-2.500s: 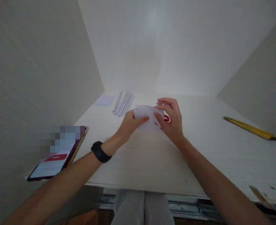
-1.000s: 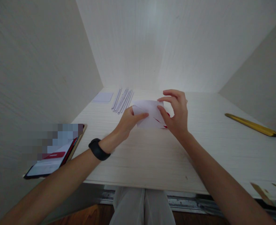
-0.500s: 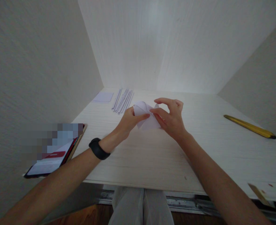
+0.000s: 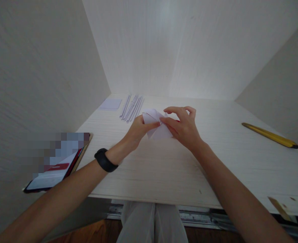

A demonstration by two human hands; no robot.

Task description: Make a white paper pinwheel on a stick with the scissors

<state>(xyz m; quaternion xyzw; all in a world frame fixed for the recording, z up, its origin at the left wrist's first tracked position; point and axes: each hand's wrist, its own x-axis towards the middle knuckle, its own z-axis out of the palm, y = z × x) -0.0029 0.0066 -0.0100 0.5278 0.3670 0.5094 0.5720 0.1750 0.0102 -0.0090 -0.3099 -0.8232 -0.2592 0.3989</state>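
Observation:
A folded white sheet of paper (image 4: pixel 156 125) with red print on it is held between both hands just above the pale wooden desk (image 4: pixel 164 168). My left hand (image 4: pixel 138 129), with a black band on its wrist, pinches the sheet's left side with thumb on top. My right hand (image 4: pixel 183 127) pinches the right side, thumb pressing a fold near the middle and fingers curled over the far edge. Most of the red print is hidden under the right hand.
A row of thin folded paper strips (image 4: pixel 131 107) and a small white square sheet (image 4: pixel 110 103) lie at the back left. A phone (image 4: pixel 55 168) with a lit screen rests at the left edge. A yellow ruler (image 4: pixel 270 135) lies at the right. White walls enclose the desk on three sides.
The right hand has come down from lifting the sheet's far edge and now presses a flap toward the middle; the paper looks smaller and more folded. The left hand has kept its grip.

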